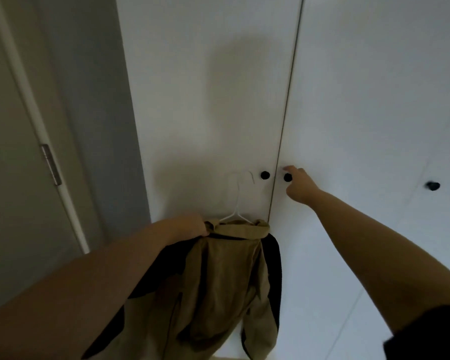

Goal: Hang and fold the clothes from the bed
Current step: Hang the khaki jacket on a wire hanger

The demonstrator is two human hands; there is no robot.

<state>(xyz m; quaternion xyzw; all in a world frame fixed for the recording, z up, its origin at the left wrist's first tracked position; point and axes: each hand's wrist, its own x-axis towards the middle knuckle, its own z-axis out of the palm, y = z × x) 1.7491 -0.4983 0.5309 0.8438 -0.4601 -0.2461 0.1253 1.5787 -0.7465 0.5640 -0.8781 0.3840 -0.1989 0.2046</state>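
A tan jacket point(226, 276) with black panels hangs on a white wire hanger point(238, 201) in front of a white wardrobe. My left hand point(192, 226) grips the jacket at its left shoulder, by the collar, and holds it up. My right hand point(298, 184) reaches to the black knob point(287, 177) of the right wardrobe door point(361, 113), fingers around it, thumb above. The wardrobe doors are closed.
A second black knob point(265, 175) sits on the left wardrobe door point(205, 100), just across the door gap. A third knob point(432, 186) is further right. A grey room door point(16, 178) with a metal hinge point(51, 164) stands at the left.
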